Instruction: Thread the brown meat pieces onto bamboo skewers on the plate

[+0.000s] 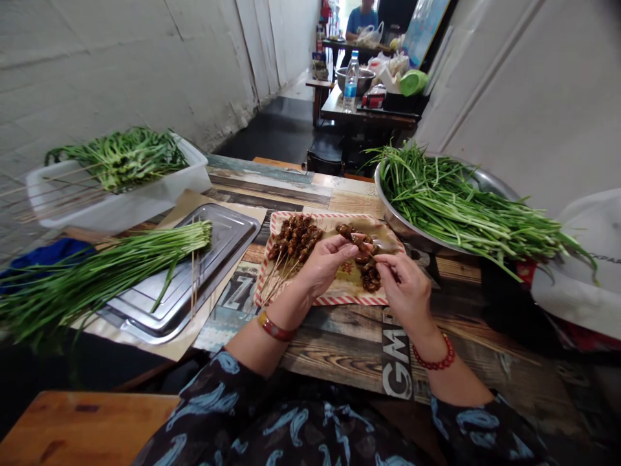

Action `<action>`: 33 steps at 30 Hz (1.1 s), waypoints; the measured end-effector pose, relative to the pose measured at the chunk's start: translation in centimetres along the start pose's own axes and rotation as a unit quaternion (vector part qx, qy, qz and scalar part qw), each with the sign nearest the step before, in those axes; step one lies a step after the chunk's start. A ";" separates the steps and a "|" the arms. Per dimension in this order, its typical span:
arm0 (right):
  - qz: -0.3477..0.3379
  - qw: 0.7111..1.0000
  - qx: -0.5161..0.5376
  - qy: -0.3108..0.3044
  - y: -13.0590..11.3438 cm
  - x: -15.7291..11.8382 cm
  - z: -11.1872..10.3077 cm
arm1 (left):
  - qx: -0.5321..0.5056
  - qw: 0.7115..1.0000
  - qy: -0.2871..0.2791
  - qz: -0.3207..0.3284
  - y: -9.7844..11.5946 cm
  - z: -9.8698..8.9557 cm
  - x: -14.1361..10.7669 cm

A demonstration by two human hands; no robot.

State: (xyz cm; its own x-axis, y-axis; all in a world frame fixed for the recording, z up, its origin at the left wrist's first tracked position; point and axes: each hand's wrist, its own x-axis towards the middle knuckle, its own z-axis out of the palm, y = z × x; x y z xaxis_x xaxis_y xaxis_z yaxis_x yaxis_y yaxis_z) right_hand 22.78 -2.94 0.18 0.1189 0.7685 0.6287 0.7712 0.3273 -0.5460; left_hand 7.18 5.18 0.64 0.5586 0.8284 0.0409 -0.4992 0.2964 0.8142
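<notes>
Over a shallow tray (349, 300) with a red-and-white striped rim, both my hands are at work. My left hand (326, 260) is closed, its thumb and fingers pinching a glossy brown food piece. My right hand (406, 281) pinches a thin skewer (372, 255) close to that piece; the skewer is mostly hidden. Dark brown loose pieces (370, 279) lie in the tray below and between my hands. Beside my left hand, several loaded skewers (297, 238) lie in a pile, bare sticks pointing toward me.
Left, garlic chives (145, 262) and bare sticks (195, 278) lie on a metal tray lid (160, 317). Behind it stands a white plastic bin (160, 197) of greens and sticks. A steel bowl (400, 226) heaped with chives stands right. Farther back, a person (361, 22) is at another table.
</notes>
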 end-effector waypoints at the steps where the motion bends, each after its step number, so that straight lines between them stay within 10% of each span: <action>1: 0.001 1.000 0.004 -0.003 0.0 0.0 0.0 | 0.000 1.000 0.003 0.002 -0.1 -0.1 0.0; 33: -0.034 0.999 -0.009 0.002 -0.1 0.0 -0.4 | 0.015 1.000 -0.008 -0.011 -0.5 0.0 -0.1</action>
State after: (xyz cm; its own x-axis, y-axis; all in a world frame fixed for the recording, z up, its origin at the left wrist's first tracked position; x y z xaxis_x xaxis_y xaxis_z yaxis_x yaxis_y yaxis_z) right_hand 22.98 -3.21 0.44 0.0694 0.7424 0.6663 0.7892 0.3677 -0.4918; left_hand 7.41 4.98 0.27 0.5795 0.8144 0.0309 -0.4659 0.3000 0.8324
